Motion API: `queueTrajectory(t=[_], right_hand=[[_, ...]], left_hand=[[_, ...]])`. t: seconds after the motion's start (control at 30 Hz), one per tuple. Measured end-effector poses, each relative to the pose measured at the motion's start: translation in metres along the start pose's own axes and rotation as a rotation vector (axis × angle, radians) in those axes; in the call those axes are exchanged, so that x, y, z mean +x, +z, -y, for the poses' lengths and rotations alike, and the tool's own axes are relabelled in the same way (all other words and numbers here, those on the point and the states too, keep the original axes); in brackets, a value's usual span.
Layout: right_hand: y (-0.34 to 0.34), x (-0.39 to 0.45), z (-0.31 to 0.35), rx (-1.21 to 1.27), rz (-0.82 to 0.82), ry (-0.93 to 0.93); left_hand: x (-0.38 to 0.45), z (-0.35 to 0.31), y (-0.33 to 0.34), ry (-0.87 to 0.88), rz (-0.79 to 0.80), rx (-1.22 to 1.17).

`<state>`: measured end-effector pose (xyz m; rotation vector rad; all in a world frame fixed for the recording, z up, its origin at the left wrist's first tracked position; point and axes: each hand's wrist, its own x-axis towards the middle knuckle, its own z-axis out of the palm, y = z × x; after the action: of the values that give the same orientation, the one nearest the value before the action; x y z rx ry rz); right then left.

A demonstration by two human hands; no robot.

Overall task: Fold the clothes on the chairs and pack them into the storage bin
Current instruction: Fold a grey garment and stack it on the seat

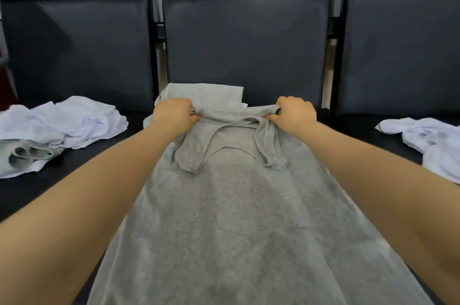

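Fold step underway, I judge. Grey tank top (224, 205) spread on middle chair seat (336, 128), hem toward me. L hand (174, 113) + R hand (295, 111) both curled round bunched strap end. Next: lay fold flat, edges aligned. Storage bin not in view. White clothes (74, 123) wait on L seat.

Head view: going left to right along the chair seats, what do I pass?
White clothes pile → left hand → grey garment, gripped at its far edge → right hand → white garment.
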<state>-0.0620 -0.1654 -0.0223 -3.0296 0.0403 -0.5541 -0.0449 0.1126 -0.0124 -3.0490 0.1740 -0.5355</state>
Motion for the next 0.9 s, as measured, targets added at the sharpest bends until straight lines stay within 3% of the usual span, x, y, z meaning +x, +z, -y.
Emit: queueTrajectory(t=[0.13,0.27,0.43,0.53,0.73,0.9], right_hand=[[0.025,-0.002,0.000,0.024,0.065,0.089],[0.010,-0.019,0.005,0.109,-0.053,-0.029],[-0.038,-0.065,0.025,0.345,0.019,-0.098],[-0.063,-0.112,0.030,0.324,0.091,-0.187],[-0.109,-0.211,0.011,-0.044,0.125,-0.685],[-0.121,-0.250,-0.006,0.191,0.292,-0.599]], left_hand=[[0.001,-0.008,0.021,-0.085,0.026,-0.074],[-0.022,-0.028,0.008,-0.003,-0.032,-0.349],[-0.088,-0.060,-0.044,0.077,0.029,-0.635],[-0.145,-0.073,-0.076,0.208,0.063,-0.640],[-0.249,-0.088,-0.113,0.482,0.155,-0.570],[-0.286,-0.094,-0.110,0.637,0.222,-0.452]])
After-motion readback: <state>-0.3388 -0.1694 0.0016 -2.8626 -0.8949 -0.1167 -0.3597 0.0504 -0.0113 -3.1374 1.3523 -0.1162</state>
